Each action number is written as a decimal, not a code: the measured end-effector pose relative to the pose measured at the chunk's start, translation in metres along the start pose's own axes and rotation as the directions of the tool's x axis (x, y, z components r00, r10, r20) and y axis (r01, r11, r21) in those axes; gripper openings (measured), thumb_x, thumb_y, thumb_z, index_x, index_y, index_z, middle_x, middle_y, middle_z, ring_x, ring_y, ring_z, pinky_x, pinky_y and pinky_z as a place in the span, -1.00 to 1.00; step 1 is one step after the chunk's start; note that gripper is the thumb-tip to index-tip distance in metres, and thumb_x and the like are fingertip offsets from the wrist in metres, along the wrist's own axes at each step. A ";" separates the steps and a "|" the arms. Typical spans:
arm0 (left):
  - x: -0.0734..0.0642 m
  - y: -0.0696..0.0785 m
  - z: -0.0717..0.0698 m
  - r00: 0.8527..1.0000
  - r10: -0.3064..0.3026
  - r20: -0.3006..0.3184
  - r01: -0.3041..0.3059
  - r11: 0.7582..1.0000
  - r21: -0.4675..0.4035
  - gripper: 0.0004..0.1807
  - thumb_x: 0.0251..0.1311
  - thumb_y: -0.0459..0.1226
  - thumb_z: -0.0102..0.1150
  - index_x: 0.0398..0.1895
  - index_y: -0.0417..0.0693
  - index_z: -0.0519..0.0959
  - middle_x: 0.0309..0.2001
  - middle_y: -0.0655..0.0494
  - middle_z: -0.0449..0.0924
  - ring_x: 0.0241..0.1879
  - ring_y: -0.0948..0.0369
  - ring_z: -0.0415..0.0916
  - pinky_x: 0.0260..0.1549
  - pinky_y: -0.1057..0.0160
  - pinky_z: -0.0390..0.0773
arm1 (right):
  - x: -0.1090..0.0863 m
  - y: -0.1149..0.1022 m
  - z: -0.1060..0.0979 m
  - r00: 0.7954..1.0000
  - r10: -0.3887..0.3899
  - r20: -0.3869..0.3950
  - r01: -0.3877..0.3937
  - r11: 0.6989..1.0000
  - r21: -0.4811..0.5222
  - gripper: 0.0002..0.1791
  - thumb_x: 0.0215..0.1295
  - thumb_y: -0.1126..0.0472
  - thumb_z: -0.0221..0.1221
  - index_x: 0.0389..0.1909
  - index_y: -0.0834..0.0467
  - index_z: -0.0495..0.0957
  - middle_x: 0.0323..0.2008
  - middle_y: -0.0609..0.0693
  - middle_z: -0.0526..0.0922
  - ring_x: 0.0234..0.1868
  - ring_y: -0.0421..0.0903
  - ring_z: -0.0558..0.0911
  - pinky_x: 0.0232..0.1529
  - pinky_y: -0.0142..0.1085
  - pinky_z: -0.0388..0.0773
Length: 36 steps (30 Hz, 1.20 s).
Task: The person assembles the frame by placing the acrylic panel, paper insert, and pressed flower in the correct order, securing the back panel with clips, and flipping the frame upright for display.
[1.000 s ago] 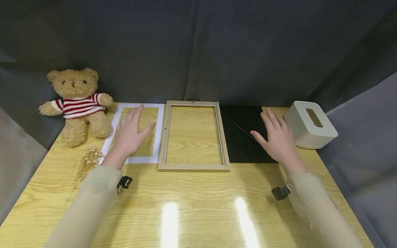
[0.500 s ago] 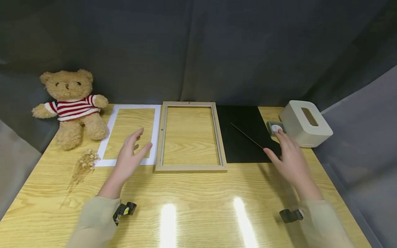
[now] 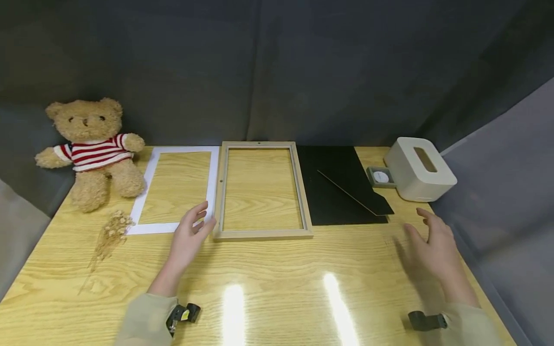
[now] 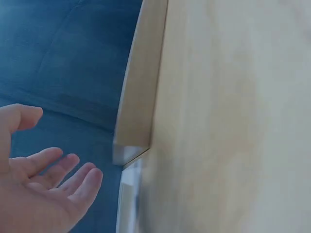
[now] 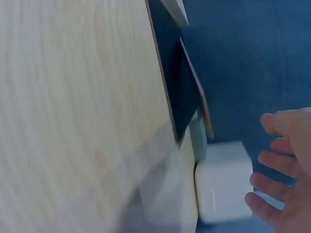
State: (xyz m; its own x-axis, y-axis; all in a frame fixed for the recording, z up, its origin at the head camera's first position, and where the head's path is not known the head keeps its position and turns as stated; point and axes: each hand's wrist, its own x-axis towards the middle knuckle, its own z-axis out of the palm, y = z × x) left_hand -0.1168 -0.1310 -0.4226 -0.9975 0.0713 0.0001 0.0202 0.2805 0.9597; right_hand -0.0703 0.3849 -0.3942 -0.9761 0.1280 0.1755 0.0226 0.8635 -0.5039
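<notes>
My left hand [image 3: 190, 238] is over the near right corner of a white paper mat [image 3: 151, 228], beside a pale wooden picture frame [image 3: 264, 234]. Its fingers are loosely bent and hold nothing. In the left wrist view that hand [image 4: 53, 189] shows its palm, apart from the frame [image 4: 141, 77]. Above the table at the right, my right hand [image 3: 437, 247] has spread fingers with nothing between them. A black backing board [image 3: 333, 214] with a raised stand flap [image 3: 381, 204] lies right of the frame. The right wrist view shows the right hand [image 5: 284, 174] near the tissue box [image 5: 223, 184].
A teddy bear [image 3: 97, 154] in a striped top sits at the back left, with dried flowers [image 3: 112, 230] in front of it. A white tissue box [image 3: 421, 170] and a small grey-green box [image 3: 381, 177] stand at the back right. Dark cloth [image 3: 182, 72] hangs behind.
Both hands have drawn back toward the near side, and the right hand has also moved right. The small grey-green box and the whole stand flap now show. The view has shifted slightly.
</notes>
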 end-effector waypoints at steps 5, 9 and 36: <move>-0.004 -0.007 0.006 0.998 -0.060 -0.018 0.059 0.997 -0.052 -0.44 0.33 -0.24 0.10 0.35 -0.22 0.26 0.33 -0.19 0.20 0.29 -0.10 0.22 0.24 0.01 0.28 | -0.008 0.024 -0.010 0.998 0.068 -0.001 -0.068 0.998 0.012 -0.36 0.46 0.07 -0.03 0.35 0.42 0.13 0.22 0.46 0.26 0.13 0.44 0.28 -0.06 0.27 0.25; -0.006 -0.013 0.009 0.997 -0.078 -0.027 0.075 0.994 -0.076 -0.43 0.34 -0.26 0.09 0.36 -0.25 0.23 0.33 -0.21 0.19 0.30 -0.10 0.20 0.24 0.02 0.29 | -0.010 0.044 -0.015 0.988 0.156 0.010 -0.156 0.987 0.039 -0.34 0.48 0.01 -0.08 0.38 0.39 0.10 0.25 0.46 0.24 0.17 0.44 0.27 0.01 0.28 0.25; -0.003 -0.033 0.020 0.985 -0.160 -0.060 0.149 0.978 -0.148 -0.50 0.25 -0.44 0.13 0.27 -0.30 0.35 0.18 -0.21 0.43 0.19 0.03 0.38 -0.08 0.57 0.42 | 0.005 0.140 -0.037 0.850 0.507 0.144 -0.523 0.845 0.113 -0.22 0.44 0.04 -0.04 0.39 0.49 -0.09 0.31 0.55 0.03 0.25 0.48 0.13 0.11 0.23 0.24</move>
State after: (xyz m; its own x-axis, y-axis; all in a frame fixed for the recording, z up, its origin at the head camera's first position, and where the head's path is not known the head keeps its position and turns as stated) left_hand -0.1131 -0.1212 -0.4600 -0.9902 -0.0321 -0.1361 -0.1393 0.1435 0.9798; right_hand -0.0643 0.5243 -0.4321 -0.8492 0.4763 -0.2281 0.5054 0.6075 -0.6128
